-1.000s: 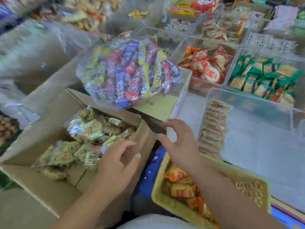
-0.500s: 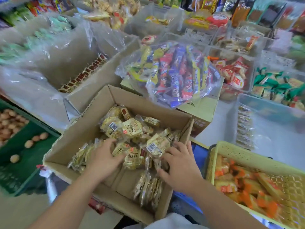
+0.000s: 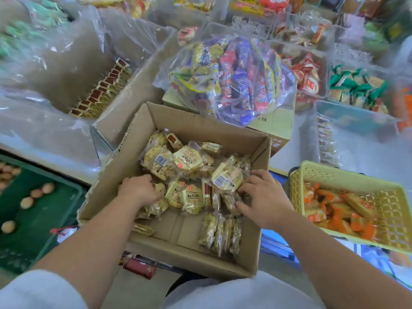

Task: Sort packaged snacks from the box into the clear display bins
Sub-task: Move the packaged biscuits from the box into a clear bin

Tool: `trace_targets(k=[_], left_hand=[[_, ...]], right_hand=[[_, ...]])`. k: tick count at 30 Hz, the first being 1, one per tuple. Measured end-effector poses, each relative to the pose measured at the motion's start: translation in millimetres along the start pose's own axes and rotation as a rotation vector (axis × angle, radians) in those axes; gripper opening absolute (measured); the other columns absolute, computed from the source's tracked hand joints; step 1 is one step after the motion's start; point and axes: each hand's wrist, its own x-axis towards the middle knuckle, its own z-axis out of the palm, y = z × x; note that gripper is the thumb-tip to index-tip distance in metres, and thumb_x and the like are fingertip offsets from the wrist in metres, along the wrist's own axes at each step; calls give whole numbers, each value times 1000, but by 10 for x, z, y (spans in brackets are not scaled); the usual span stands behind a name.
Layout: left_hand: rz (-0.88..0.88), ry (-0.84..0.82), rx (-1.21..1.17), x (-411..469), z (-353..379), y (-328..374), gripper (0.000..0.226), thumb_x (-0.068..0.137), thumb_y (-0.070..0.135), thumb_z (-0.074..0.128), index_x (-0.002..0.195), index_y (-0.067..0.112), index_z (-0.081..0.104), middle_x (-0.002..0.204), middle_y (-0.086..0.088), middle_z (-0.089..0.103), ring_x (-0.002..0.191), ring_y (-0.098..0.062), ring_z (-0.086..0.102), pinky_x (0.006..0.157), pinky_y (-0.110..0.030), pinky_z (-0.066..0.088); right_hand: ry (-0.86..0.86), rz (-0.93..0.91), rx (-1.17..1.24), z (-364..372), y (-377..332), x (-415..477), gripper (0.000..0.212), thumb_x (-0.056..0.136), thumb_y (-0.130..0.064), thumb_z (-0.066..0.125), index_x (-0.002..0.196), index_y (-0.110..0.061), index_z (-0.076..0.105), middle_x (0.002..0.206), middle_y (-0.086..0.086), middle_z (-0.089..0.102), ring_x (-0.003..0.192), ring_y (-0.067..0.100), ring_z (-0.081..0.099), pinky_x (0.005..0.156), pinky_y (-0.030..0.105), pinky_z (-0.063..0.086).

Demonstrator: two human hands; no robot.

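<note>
An open cardboard box [image 3: 252, 253] in front of me holds several yellow snack packets [image 3: 189, 161]. Both my hands are inside it. My left hand [image 3: 139, 189] digs into the pile from the left, fingers curled round packets. My right hand [image 3: 262, 197] curls its fingers round packets at the right side of the pile. A row of packets [image 3: 219, 233] stands on edge near the box's front right. Clear display bins [image 3: 321, 63] with other snacks stand at the back right. One clear bin [image 3: 347, 121] at right shows a stack of packets against its left wall.
A yellow basket [image 3: 334, 172] of orange packets sits to the right. A big clear bag of colourful bars [image 3: 231, 76] lies on another carton behind the box. A plastic-lined carton [image 3: 98, 94] is at the left, a green crate [image 3: 44, 210] lower left.
My view swung from the bins down to the box. Both hands went from above the box rim into the box and now gather packets together.
</note>
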Motion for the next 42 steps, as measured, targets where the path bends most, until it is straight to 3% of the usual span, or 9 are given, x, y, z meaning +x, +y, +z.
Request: trace_targets(k=[10, 19, 24, 27, 32, 34, 37, 40, 42], left_hand=[[105, -139, 189, -173, 71, 193, 73, 77, 54, 74, 144, 54, 44, 144, -2, 53, 131, -31, 49, 106, -50, 40], [163, -167, -16, -170, 46, 150, 91, 68, 39, 84, 151, 38, 45, 148, -4, 51, 127, -30, 56, 102, -46, 53], [174, -90, -161, -206, -39, 80, 88, 61, 32, 82, 143, 37, 50, 121, -1, 62, 100, -24, 65, 84, -41, 60], [177, -76, -436, -217, -77, -44, 76, 59, 21, 85, 129, 37, 59, 99, 1, 67, 76, -18, 69, 58, -29, 54], [196, -37, -952, -406, -256, -219, 61, 63, 5, 92, 104, 44, 70, 121, -2, 66, 97, -20, 70, 85, -45, 59], [207, -20, -1171, -534, -358, -227, 63, 63, -2, 92, 103, 42, 73, 114, -10, 73, 90, -29, 77, 77, -48, 63], [263, 8, -1518, -755, -526, -95, 68, 50, 5, 90, 111, 29, 74, 109, -15, 77, 85, -29, 78, 61, -38, 62], [329, -9, -1832, -939, -632, 163, 62, 67, 6, 77, 127, 14, 66, 126, -21, 70, 107, -36, 71, 91, -54, 58], [392, -59, -1964, -1078, -648, 404, 38, 79, 10, 68, 116, 15, 72, 125, -21, 70, 114, -41, 66, 98, -60, 52]], right_hand=[[32, 32, 10, 32, -11, 6, 53, 83, -67, 39, 113, -36, 71, 121, -20, 60, 133, 14, 30, 103, 45, 41], [62, 35, 22, 92, 20, 23, 48, 83, -65, 42, 107, -36, 72, 117, -22, 62, 131, 12, 31, 104, 44, 42], [71, 23, 13, 105, 40, 30, 47, 83, -65, 43, 104, -36, 73, 115, -22, 62, 129, 12, 32, 102, 43, 43], [82, 16, 17, 115, 55, 29, 45, 84, -65, 44, 102, -36, 73, 113, -23, 62, 128, 12, 33, 101, 44, 44], [108, 6, 28, 138, 72, 30, 43, 84, -64, 44, 99, -37, 73, 110, -24, 62, 127, 12, 34, 100, 44, 45], [107, -1, 38, 135, 81, 19, 43, 84, -66, 44, 101, -38, 73, 110, -25, 61, 126, 11, 34, 100, 44, 44], [45, -27, 61, 78, 92, 19, 51, 86, -72, 38, 112, -40, 68, 118, -24, 59, 129, 11, 31, 106, 44, 39], [1, 3, 261, -90, 19, 8, 59, 89, -77, 30, 128, -43, 59, 134, -24, 53, 142, 9, 22, 118, 49, 19], [54, 59, 544, -238, -35, -41, 66, 88, -80, 23, 135, -45, 54, 140, -25, 50, 149, 7, 13, 122, 50, 6]])
